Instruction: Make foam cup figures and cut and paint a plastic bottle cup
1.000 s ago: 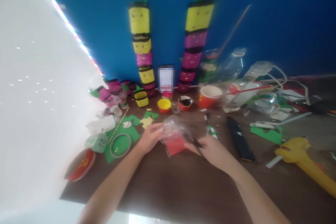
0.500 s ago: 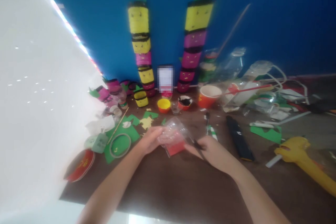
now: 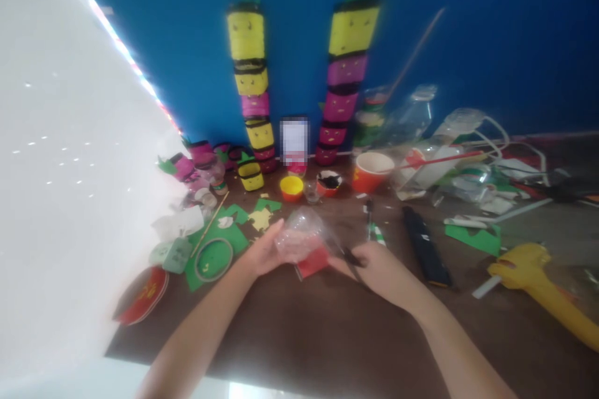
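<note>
Near the middle of the brown table (image 3: 290, 336), my left hand (image 3: 269, 252) is closed on a clear plastic piece (image 3: 301, 234), rounded like a bottle part. A flat red piece (image 3: 313, 262) shows just below and behind the plastic. My right hand (image 3: 374, 265) grips dark-handled scissors (image 3: 352, 259), whose blurred blades point up and left at the plastic's right edge. The fingertips of that hand come close to the red piece; whether they touch it cannot be told.
Yellow cup (image 3: 292, 188), red-rimmed cup (image 3: 329, 182) and orange-red paper cup (image 3: 372, 172) stand behind. Green paper (image 3: 234, 238) and a red bowl (image 3: 143, 295) lie left. At right are a black case (image 3: 427, 249), a yellow glue gun (image 3: 528, 262) and plastic bottles (image 3: 416, 115).
The clear plastic has shifted slightly left and turned in my left hand, whose fingers now point more upward. My right hand with the scissors has barely moved.
</note>
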A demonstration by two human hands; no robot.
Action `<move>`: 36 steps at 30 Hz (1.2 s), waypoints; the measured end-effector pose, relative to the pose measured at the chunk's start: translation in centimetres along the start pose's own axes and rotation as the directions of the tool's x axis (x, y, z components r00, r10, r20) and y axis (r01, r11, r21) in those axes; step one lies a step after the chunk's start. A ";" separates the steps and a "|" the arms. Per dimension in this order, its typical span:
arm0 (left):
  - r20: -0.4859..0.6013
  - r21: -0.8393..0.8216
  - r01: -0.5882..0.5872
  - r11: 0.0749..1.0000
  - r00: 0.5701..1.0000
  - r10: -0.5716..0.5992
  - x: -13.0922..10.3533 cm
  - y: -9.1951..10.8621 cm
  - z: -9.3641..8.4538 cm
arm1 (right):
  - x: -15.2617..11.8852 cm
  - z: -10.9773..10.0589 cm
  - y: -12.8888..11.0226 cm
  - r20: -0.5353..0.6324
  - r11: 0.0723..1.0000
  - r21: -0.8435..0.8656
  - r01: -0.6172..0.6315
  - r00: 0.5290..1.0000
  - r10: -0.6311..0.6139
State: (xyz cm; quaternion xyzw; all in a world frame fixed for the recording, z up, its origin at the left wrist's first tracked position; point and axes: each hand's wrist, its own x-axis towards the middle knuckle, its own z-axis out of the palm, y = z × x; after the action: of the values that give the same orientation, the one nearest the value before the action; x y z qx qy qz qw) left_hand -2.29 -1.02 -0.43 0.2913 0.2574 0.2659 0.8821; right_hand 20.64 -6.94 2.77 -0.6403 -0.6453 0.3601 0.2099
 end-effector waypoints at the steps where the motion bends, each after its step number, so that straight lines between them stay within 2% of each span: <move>1: -0.001 0.013 0.023 1.000 1.000 -0.023 0.0 -0.1 0.0 | 0.0 0.1 0.1 0.027 1.000 -0.001 0.003 1.000 -0.003; 6: -0.056 0.004 0.067 0.998 0.996 -0.067 -0.1 0.0 0.2 | 0.2 0.0 0.2 0.064 1.000 -0.024 0.003 0.998 -0.001; 13: -0.143 -0.149 0.095 0.984 0.983 -0.116 0.0 0.4 0.6 | 0.3 -0.3 -0.7 0.068 0.995 -0.088 -0.050 0.996 0.056; 16: -0.119 -0.183 0.105 0.977 0.985 -0.128 0.1 0.2 0.3 | 0.3 0.0 -0.5 0.044 0.997 -0.077 -0.026 0.999 0.030; 21: -0.027 -0.145 0.171 0.975 0.984 -0.177 0.1 -0.1 0.5 | 0.1 0.1 -0.5 0.103 0.999 -0.048 0.001 0.995 0.004; 28: -0.137 -0.197 0.184 0.963 0.967 -0.213 -0.1 0.4 1.4 | 0.2 -0.3 -0.9 0.086 1.000 -0.010 -0.009 0.996 0.009; 31: -0.112 -0.230 0.189 0.955 0.969 -0.219 -0.1 0.5 1.2 | 0.3 -0.3 -0.9 0.067 1.000 -0.026 -0.013 0.998 0.015; 36: -0.035 -0.201 0.250 0.947 0.964 -0.262 0.3 -0.1 0.4 | 0.0 -0.1 -0.9 0.129 0.999 -0.031 -0.008 0.992 0.012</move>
State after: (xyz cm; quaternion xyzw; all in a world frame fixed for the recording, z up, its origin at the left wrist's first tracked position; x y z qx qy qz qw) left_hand -1.81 -1.07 -0.34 0.1593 0.2926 0.1818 0.9252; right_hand 20.09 -6.84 3.51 -0.6219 -0.6597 0.3919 0.1563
